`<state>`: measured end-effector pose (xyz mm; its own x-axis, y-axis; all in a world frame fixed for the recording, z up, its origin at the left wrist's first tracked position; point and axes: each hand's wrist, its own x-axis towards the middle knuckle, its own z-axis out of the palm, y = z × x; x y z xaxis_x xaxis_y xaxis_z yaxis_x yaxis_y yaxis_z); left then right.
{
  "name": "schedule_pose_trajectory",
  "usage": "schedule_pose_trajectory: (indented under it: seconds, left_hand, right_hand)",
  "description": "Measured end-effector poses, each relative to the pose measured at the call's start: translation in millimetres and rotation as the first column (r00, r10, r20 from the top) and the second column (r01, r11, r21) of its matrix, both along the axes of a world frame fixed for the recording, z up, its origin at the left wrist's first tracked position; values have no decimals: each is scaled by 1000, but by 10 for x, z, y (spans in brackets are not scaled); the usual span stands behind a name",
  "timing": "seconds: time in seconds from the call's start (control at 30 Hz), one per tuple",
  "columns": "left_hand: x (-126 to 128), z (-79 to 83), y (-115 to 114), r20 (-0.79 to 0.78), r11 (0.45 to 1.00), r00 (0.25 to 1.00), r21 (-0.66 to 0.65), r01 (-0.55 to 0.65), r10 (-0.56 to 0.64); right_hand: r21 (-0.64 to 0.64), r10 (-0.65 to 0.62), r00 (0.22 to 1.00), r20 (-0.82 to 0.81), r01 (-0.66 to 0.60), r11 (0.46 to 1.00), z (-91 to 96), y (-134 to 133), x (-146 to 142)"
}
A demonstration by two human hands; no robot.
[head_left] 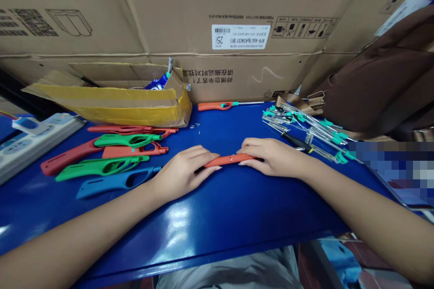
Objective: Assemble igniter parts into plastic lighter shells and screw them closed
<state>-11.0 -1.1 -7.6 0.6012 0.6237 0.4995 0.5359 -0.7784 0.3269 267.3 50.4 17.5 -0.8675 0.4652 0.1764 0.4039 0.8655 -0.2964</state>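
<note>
Both of my hands grip an orange lighter casing [228, 160] just above the blue table. My left hand [185, 169] closes on its left end, and my right hand [267, 156] pinches the right end between thumb and fingers. On the left lie several empty-looking lighter casings: a red one [73, 156], a green one [98, 167] and a blue one [111, 182] among them. Farther back rests an orange lighter [213, 106] with a teal trigger and a metal rod. Right of my right hand is a pile of metal rods with teal triggers [325, 131].
Near the pile lies a black-and-yellow screwdriver [298, 142]. A cardboard tray with yellow tape [135, 106] stands at the back left, beside a white power strip [40, 137]. A large carton [162, 22] walls off the back. A brown bag [379, 81] sits at right.
</note>
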Motion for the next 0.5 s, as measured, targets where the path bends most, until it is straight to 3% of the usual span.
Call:
schedule_pose_trajectory:
  seconds: [0.17,0.27,0.33,0.4,0.43,0.47,0.5]
  left_hand:
    - [29,51,-56,79,1000,997,-26,-5,7]
    - [69,88,-65,209,967,966,-235,-100,150]
    - [106,111,-64,319,846,897,-524,-103,307]
    - [144,134,-64,386,657,816,-753,9,431]
    - [158,144,-66,405,586,788,-807,71,463]
    - [168,153,-70,417,551,776,-827,108,474]
    - [171,161,-75,416,549,780,-828,113,467]
  right_hand:
    - [-45,-20,1000,8,20,999,50,2,-6]
    - [56,-91,996,7,91,994,82,24,15]
    - [139,-128,992,-10,128,982,100,44,41]
    - [166,-102,995,-22,104,981,105,61,65]
    - [156,-69,997,-30,73,985,101,66,73]
    - [137,-37,999,-40,42,990,95,69,79]
    - [114,-14,999,-47,19,993,86,68,82]
